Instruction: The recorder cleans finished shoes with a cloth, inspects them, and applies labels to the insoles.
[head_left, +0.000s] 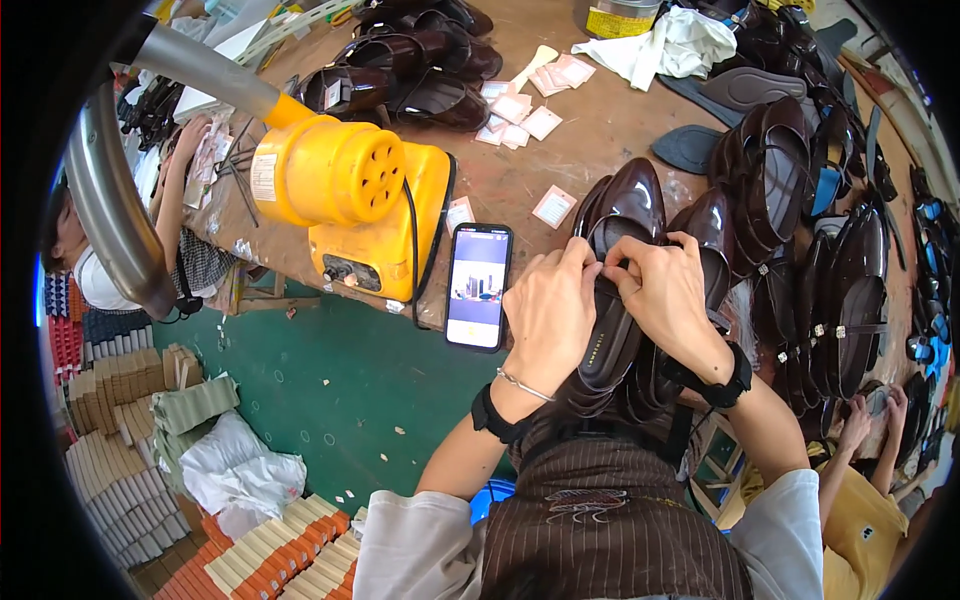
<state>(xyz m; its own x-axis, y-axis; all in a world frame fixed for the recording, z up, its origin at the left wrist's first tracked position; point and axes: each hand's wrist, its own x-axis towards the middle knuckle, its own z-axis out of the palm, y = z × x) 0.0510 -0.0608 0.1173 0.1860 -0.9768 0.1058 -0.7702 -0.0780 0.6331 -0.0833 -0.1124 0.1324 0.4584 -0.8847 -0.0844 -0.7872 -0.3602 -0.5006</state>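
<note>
A glossy dark brown pointed shoe lies before me at the table's front edge, its toe away from me and its heel toward my apron. Over its opening, my left hand and my right hand meet with thumbs and forefingers pinched together. What lies between the fingertips is too small and too covered to make out; the shoe's strap is in that spot. Right beside it, under my right forearm, is another brown shoe. A lit phone sits at the table edge left of my left hand.
A yellow blower-like machine stands on the left, under a metal pipe. Small paper cards are scattered behind the shoe. Brown shoes crowd the right, near dark insoles and a white cloth. Co-workers' hands show at right.
</note>
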